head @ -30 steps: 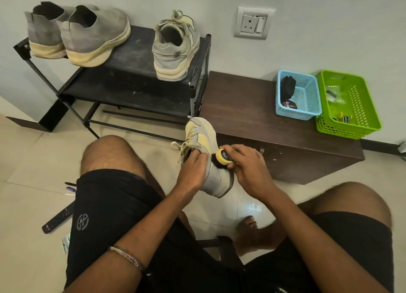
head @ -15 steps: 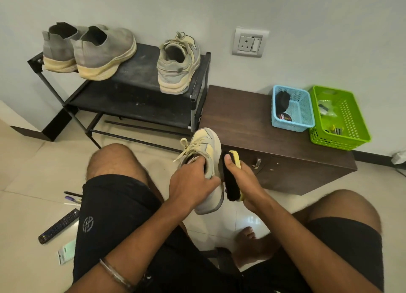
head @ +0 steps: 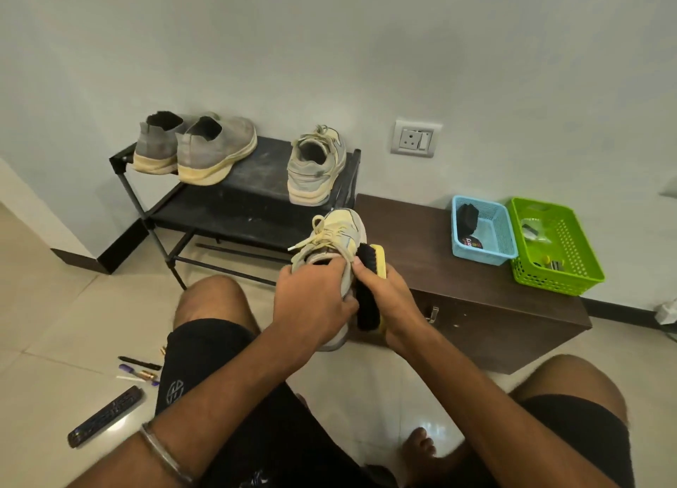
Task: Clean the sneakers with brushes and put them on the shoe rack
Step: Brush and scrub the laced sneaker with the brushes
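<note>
My left hand (head: 315, 300) grips a cream and yellow laced sneaker (head: 339, 233) by its opening, toe pointing away, held in the air above my knees. My right hand (head: 390, 297) holds a yellow-backed brush with black bristles (head: 368, 286), and the bristles press against the sneaker's right side. On the black shoe rack (head: 252, 198) stands the matching sneaker (head: 315, 167) at the right end, heel toward me. A pair of grey slip-on sneakers (head: 199, 147) sits at the rack's left end.
A dark brown low cabinet (head: 472, 293) stands right of the rack, carrying a blue basket (head: 483, 236) and a green basket (head: 553, 247) with small items. A remote control (head: 104, 416) and pens (head: 139, 368) lie on the tiled floor at left. A wall socket (head: 415, 139) is above.
The brush has turned from end-on to lengthwise against the sneaker's side. The sneaker has been raised and the camera has tilted up, showing more wall.
</note>
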